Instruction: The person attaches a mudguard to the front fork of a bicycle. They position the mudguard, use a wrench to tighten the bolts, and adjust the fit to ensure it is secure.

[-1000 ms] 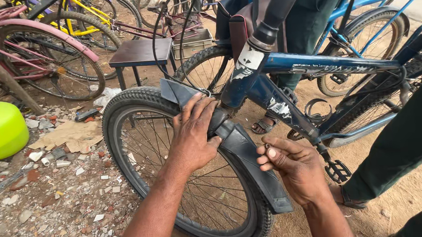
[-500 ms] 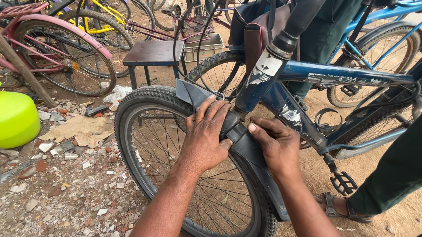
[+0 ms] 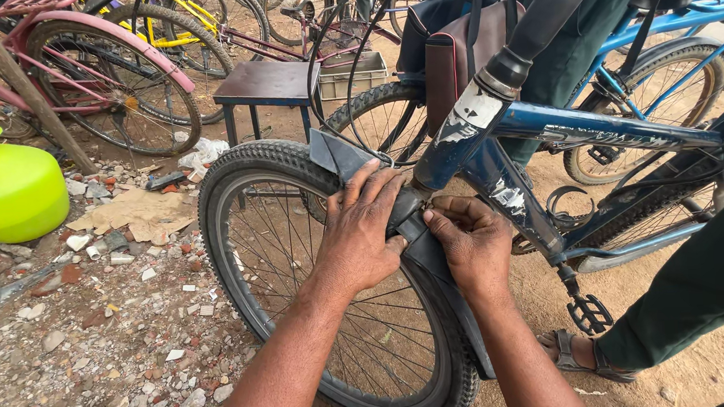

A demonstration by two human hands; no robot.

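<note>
Two bare hands work on the black mudguard of a blue bicycle's front wheel, seen from above.

The left hand lies flat on the black mudguard, fingers spread toward the fork. The right hand pinches at the spot where the mudguard meets the blue bicycle frame, fingertips curled together. Below them the front wheel stands upright on gravelly ground. A lime-green plastic pot sits at the far left, well apart. A small dark stool stands behind the wheel, and a pink bicycle leans behind it. Another person's sandalled foot rests near the pedal at the right.
</note>
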